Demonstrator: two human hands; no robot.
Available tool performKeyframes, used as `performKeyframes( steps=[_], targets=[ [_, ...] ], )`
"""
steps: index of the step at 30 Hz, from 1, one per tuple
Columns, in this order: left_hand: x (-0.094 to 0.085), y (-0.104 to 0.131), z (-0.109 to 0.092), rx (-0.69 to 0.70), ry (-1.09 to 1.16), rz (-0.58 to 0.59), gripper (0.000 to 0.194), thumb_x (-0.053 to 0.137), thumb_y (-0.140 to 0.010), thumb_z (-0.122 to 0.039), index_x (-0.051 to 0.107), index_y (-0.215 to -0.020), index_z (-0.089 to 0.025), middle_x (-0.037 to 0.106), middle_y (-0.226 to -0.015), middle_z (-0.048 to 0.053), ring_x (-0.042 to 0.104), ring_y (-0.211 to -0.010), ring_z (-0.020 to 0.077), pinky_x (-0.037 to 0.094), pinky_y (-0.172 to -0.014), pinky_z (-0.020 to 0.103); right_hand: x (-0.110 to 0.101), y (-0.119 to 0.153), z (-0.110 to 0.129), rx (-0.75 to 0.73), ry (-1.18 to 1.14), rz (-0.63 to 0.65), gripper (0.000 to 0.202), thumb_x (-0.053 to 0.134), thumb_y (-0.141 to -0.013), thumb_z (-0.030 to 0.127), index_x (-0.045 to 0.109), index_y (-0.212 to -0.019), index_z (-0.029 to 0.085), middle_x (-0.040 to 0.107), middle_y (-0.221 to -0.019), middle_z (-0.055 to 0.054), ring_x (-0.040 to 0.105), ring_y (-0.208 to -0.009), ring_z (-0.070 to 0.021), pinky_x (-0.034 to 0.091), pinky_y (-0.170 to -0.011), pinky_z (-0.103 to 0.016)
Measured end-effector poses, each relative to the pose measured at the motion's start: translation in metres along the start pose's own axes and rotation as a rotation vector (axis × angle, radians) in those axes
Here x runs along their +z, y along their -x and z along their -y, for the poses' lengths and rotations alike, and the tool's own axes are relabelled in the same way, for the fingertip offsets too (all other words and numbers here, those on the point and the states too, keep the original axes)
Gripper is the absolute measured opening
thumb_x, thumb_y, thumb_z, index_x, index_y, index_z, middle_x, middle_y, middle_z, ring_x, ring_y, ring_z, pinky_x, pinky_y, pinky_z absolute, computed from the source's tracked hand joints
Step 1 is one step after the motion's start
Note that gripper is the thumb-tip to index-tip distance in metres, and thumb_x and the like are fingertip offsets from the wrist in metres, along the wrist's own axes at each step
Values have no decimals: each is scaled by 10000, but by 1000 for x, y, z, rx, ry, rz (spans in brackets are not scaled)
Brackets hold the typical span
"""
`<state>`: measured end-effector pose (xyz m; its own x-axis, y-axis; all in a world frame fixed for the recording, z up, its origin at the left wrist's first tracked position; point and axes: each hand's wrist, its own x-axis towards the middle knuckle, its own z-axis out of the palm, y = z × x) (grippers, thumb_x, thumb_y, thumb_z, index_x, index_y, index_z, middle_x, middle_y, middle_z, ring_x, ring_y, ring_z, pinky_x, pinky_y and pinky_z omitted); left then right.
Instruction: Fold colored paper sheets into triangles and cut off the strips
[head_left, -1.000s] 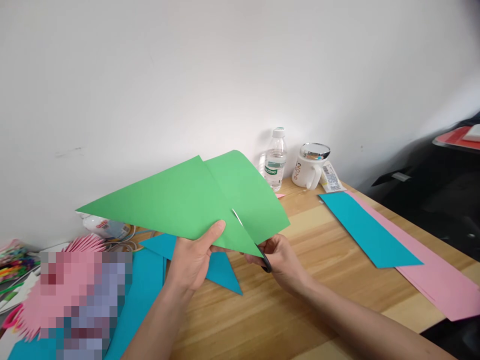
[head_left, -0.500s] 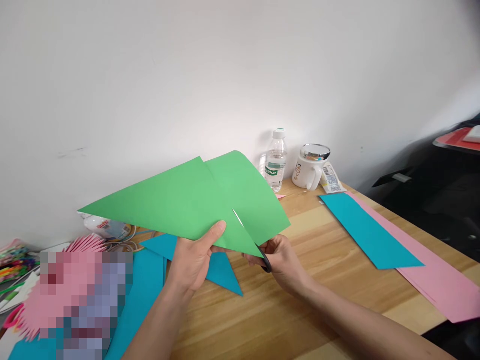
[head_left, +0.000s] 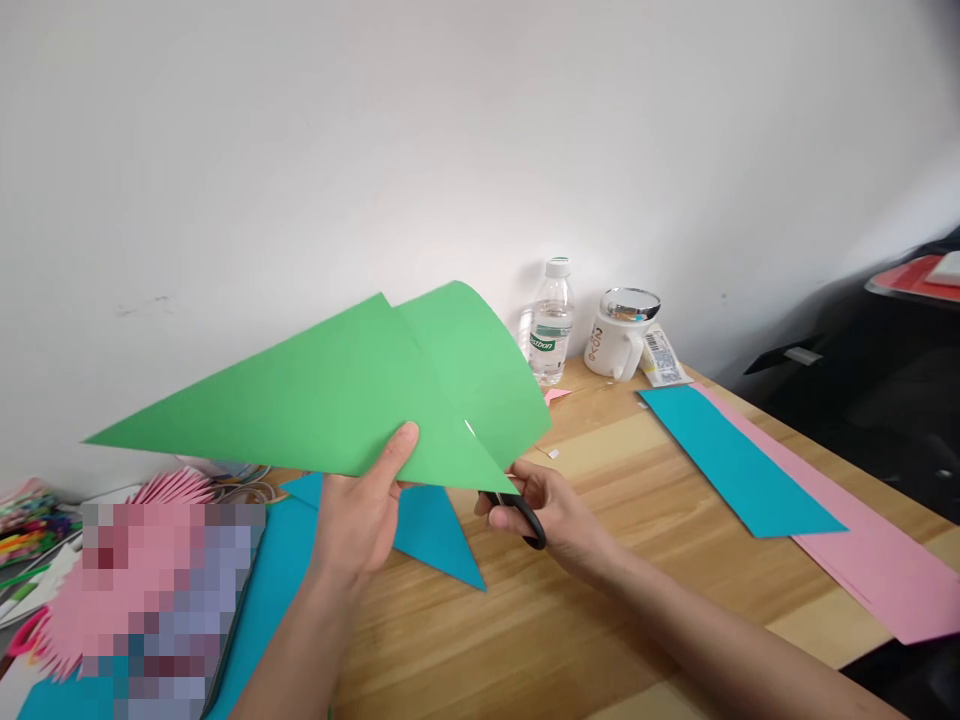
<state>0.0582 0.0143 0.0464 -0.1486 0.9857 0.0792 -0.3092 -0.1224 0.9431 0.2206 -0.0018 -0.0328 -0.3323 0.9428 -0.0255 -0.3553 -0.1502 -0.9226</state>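
A folded sheet of green paper (head_left: 322,390) is held up above the table, its long point toward the left. My left hand (head_left: 364,505) pinches its lower edge, thumb on top and fingers hidden beneath. My right hand (head_left: 551,510) grips black-handled scissors (head_left: 531,522) at the paper's lower right. One blade tip shows above the green sheet, and a slit runs down from it to the lower edge. The other blade is mostly hidden by the paper. Below my hands lies a blue paper piece (head_left: 435,530) with a pointed corner.
Against the wall stand a water bottle (head_left: 551,325) and a white mug (head_left: 615,335) beside a small packet (head_left: 666,357). Blue paper (head_left: 739,460) overlaps pink paper (head_left: 892,585) at right. Left are a fringed pink paper (head_left: 176,487) and more blue paper (head_left: 277,560) on the wooden table (head_left: 465,660).
The green paper and my left hand have shifted left. The paper's right part has drawn back, uncovering more table and a small white scrap. My right hand with the scissors stays near the same place.
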Motion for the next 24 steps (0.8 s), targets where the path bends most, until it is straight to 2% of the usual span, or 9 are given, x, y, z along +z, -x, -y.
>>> performKeyframes(
  steps=[3, 9, 11, 17, 24],
  targets=[
    [-5, -4, -9, 99, -16, -28, 546, 748, -640, -178, 591, -1147, -305, 663, -1114, -12, 504, -1183, 208, 456, -965, 319, 1, 0, 0, 39, -21, 69, 476, 847, -485, 342, 560, -822, 167, 658, -709, -14, 577, -633, -129, 458, -632, -258],
    [-14, -8, -25, 145, -64, -44, 551, 760, -616, -169, 606, -1127, -306, 680, -1076, -22, 516, -1170, 216, 464, -958, 311, -2, 0, -2, -15, -10, 130, 394, 795, -609, 291, 547, -898, 187, 642, -737, -1, 578, -657, -110, 454, -638, -238],
    [-14, -9, -24, 107, -65, -49, 545, 764, -607, -171, 614, -1120, -278, 686, -1061, 2, 537, -1145, 234, 484, -933, 329, -4, 0, -3, -22, -33, 171, 432, 783, -631, 279, 538, -976, 194, 631, -736, 6, 578, -659, -106, 449, -630, -232],
    [-12, -8, -11, -112, -38, 46, 512, 768, -604, -198, 629, -1097, -217, 688, -1056, 58, 590, -1064, 273, 541, -840, 359, -9, -1, -5, -38, -71, 259, 583, 774, -648, 256, 506, -1165, 238, 547, -744, 35, 539, -659, -95, 449, -651, -246],
    [-12, -9, -10, -165, -1, -13, 488, 744, -623, -155, 630, -1092, -223, 692, -1042, 50, 604, -1041, 254, 574, -750, 293, -8, 0, -3, -93, 0, 287, 583, 727, -713, 247, 456, -1230, 253, 565, -824, -3, 523, -763, -108, 426, -668, -228]
  ],
)
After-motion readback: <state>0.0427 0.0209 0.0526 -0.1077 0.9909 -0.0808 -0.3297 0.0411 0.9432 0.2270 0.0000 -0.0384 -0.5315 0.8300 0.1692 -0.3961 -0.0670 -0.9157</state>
